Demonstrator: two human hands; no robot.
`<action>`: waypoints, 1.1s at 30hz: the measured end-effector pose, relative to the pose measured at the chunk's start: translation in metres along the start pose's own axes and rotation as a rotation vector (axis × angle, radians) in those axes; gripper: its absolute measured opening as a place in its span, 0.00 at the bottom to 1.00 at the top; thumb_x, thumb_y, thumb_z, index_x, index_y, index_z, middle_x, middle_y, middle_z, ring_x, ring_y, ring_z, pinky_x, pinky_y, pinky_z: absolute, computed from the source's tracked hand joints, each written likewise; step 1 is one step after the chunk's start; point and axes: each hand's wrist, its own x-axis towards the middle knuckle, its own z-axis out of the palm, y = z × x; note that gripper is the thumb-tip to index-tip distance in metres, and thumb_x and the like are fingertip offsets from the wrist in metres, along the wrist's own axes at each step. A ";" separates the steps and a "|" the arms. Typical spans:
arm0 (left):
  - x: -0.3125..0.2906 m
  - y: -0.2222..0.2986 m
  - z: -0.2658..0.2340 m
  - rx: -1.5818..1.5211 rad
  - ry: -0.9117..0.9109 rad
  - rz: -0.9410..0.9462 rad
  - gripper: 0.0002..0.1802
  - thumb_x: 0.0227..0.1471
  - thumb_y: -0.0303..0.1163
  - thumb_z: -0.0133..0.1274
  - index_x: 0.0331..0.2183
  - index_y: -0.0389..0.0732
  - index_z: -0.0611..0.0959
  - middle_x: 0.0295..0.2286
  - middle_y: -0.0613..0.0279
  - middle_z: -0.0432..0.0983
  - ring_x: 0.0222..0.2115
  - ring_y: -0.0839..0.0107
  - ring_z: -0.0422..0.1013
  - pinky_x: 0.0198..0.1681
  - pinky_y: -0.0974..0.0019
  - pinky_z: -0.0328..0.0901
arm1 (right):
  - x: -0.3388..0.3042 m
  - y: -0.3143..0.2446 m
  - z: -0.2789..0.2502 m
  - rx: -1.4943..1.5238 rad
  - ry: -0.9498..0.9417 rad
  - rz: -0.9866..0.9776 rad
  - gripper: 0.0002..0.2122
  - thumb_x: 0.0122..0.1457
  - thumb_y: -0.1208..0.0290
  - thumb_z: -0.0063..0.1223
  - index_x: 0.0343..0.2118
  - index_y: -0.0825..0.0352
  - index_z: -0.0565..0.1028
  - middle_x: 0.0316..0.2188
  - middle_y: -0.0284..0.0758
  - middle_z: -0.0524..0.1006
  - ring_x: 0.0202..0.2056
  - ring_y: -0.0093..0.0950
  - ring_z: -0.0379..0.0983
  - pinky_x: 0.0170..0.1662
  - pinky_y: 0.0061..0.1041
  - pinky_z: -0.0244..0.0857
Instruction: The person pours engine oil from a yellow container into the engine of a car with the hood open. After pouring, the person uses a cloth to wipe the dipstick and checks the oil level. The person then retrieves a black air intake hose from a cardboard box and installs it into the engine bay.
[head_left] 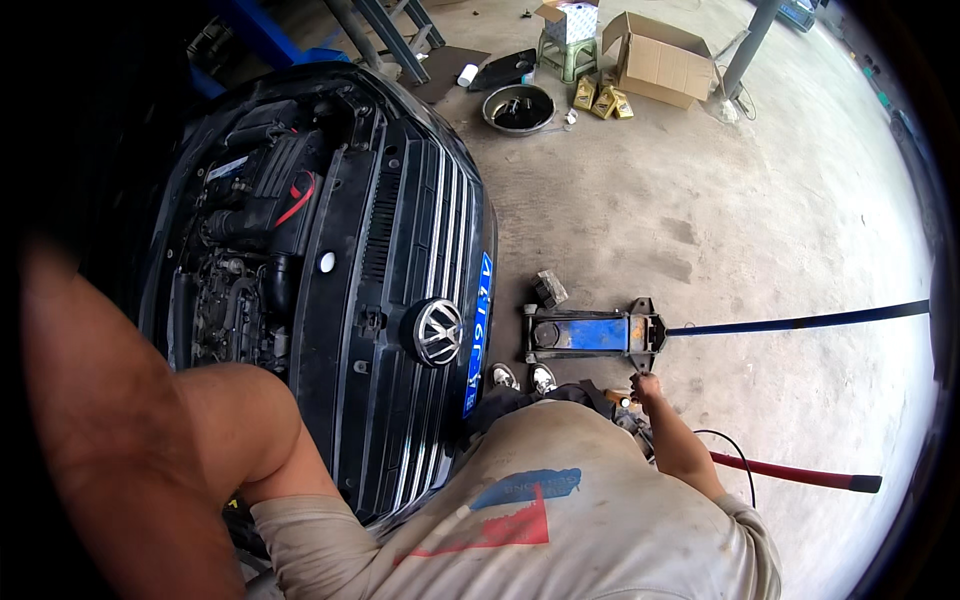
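Note:
My left arm point(235, 410) is raised and bent close at the left edge, its forearm large and blurred. The left hand itself is out of sight. My right hand point(646, 386) is held low in front of me, its fingers curled closed; whether they hold anything is too small to tell. It appears beside the rear corner of a blue floor jack point(590, 335), and contact cannot be told. A long dark-blue handle point(800, 323) runs rightward from the jack. On my left stands a black car point(400, 250) with its engine bay point(250, 230) uncovered.
A red bar point(800, 472) and a black hose point(745, 452) lie right of me. A block point(550, 288) sits by the jack. Farther off are a basin of dark liquid point(518, 110), yellow containers point(605, 100), a green stool point(568, 58), a cardboard box point(660, 62) and a post point(750, 50).

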 end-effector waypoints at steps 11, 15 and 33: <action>-0.027 0.037 -0.024 -0.028 0.274 0.137 0.39 0.48 0.55 0.53 0.52 0.36 0.66 0.38 0.49 0.64 0.33 0.64 0.65 0.32 0.66 0.62 | 0.032 0.014 0.000 -0.221 0.008 0.125 0.08 0.55 0.69 0.45 0.33 0.68 0.73 0.19 0.38 0.71 0.15 0.32 0.68 0.16 0.30 0.62; -0.042 0.067 -0.056 0.053 0.392 0.163 0.39 0.48 0.56 0.52 0.52 0.36 0.66 0.38 0.49 0.64 0.33 0.64 0.65 0.32 0.66 0.62 | 0.053 -0.026 0.017 -0.340 -0.030 -0.013 0.10 0.55 0.68 0.44 0.26 0.69 0.73 0.16 0.39 0.71 0.14 0.31 0.69 0.16 0.32 0.62; -0.082 0.194 -0.140 0.478 0.483 0.131 0.39 0.49 0.57 0.49 0.51 0.36 0.66 0.38 0.50 0.65 0.34 0.64 0.65 0.33 0.66 0.62 | 0.058 -0.175 0.197 -0.877 -0.362 -0.333 0.12 0.55 0.57 0.50 0.33 0.60 0.77 0.26 0.37 0.76 0.25 0.30 0.74 0.26 0.35 0.69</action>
